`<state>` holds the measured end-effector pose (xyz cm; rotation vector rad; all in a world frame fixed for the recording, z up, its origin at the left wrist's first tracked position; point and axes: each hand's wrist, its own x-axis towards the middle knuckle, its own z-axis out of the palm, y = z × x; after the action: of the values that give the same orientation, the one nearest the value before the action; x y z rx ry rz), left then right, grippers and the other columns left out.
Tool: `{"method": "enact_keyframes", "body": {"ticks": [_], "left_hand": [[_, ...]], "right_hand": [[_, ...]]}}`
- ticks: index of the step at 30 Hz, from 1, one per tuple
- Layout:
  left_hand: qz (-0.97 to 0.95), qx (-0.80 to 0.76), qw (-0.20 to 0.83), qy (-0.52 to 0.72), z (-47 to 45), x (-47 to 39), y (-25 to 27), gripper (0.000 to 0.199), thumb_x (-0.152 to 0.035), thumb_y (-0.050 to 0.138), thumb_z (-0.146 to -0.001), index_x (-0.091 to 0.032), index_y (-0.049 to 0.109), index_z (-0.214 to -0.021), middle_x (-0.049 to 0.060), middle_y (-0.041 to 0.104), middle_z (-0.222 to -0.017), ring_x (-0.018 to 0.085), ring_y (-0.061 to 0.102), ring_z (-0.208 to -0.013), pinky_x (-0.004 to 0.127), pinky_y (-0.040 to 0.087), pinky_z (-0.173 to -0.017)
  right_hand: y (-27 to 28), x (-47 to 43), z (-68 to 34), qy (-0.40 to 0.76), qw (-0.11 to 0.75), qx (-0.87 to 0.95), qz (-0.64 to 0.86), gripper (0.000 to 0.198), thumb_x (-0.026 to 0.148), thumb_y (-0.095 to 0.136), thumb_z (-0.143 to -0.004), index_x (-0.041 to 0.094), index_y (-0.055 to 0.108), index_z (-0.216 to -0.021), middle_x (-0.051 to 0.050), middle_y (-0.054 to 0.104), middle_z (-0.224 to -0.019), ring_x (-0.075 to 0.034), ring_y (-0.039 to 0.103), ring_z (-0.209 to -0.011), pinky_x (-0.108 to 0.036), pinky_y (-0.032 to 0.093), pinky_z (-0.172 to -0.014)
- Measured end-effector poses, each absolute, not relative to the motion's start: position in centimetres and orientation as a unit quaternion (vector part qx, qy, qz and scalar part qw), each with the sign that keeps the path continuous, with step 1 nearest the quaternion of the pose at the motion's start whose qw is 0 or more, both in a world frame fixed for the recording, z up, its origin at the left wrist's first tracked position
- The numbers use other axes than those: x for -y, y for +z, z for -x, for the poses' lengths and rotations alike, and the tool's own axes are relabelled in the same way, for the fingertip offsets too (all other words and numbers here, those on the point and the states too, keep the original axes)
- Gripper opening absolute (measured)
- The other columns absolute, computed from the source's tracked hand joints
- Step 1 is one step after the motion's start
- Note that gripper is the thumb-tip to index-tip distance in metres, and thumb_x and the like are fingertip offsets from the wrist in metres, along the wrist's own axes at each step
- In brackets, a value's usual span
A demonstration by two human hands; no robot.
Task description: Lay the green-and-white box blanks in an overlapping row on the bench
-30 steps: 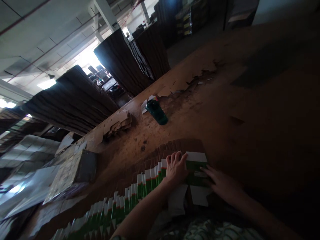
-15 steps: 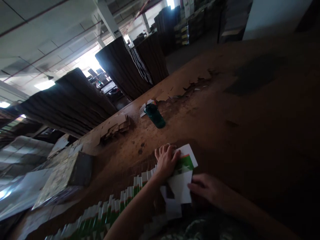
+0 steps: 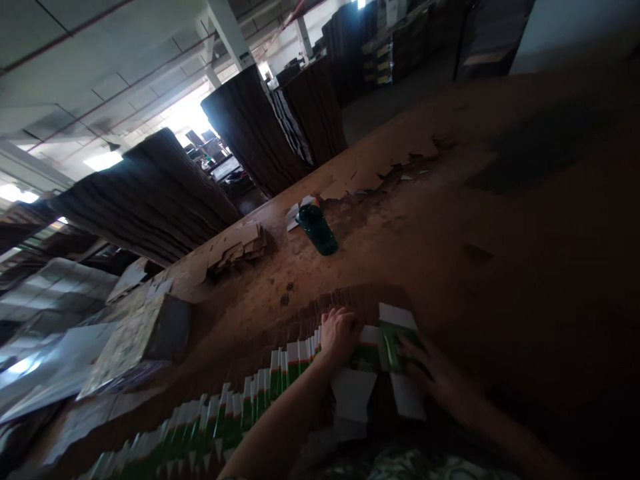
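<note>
My left hand [image 3: 340, 337] is closed, its fingers curled at the near end of a long row of green-and-white cartons [image 3: 250, 397] that lean against each other. Beside it lies a carton [image 3: 369, 350] with a white flap and a thin orange line. My right hand [image 3: 425, 363] grips another flat green-and-white carton [image 3: 393, 340], fingers over its glossy green face; the thumb is hard to make out. White carton flaps [image 3: 353, 393] stick out below, between my forearms. The lower right is dark.
On the brown, worn table [image 3: 400, 233] stands a dark green bottle [image 3: 319, 230], a small box behind it. Torn cardboard pieces [image 3: 237, 247] are piled to its left. A grey-sided block [image 3: 167, 333] sits at the left. Tall cardboard stacks [image 3: 150, 193] rise beyond the table.
The right hand has moved up and right, and a green-and-white carton now shows under its fingers, apart from the others. The left hand's fingers, spread before, are curled. The view has shifted slightly.
</note>
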<state>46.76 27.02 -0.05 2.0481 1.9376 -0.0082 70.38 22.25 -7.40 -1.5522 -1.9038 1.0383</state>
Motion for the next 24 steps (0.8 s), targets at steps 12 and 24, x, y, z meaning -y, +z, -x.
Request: {"method": "enact_keyframes", "body": {"ticks": [12, 24], "left_hand": [[-0.755, -0.64, 0.141, -0.018, -49.0, -25.8, -1.3, 0.054, -0.043, 0.063, -0.081, -0.032, 0.046, -0.13, 0.004, 0.051, -0.13, 0.027, 0.042, -0.119, 0.047, 0.028, -0.102], [-0.705, -0.664, 0.248, 0.019, -48.5, -27.2, 0.7, 0.053, -0.047, 0.047, -0.089, -0.033, 0.036, -0.138, 0.002, 0.05, -0.135, 0.024, 0.042, -0.124, 0.044, 0.032, -0.103]], "right_hand": [[-8.4, -21.7, -68.0, 0.285, 0.099, 0.792, 0.531, 0.049, 0.041, 0.042, -0.087, 0.029, 0.054, -0.133, -0.012, 0.053, -0.139, -0.031, 0.05, -0.125, -0.049, 0.043, -0.1], [1.1, -24.1, -73.0, 0.416, 0.194, 0.709, 0.535, 0.051, 0.045, 0.054, -0.075, 0.022, 0.062, -0.119, -0.01, 0.066, -0.121, -0.033, 0.057, -0.116, -0.045, 0.046, -0.096]]}}
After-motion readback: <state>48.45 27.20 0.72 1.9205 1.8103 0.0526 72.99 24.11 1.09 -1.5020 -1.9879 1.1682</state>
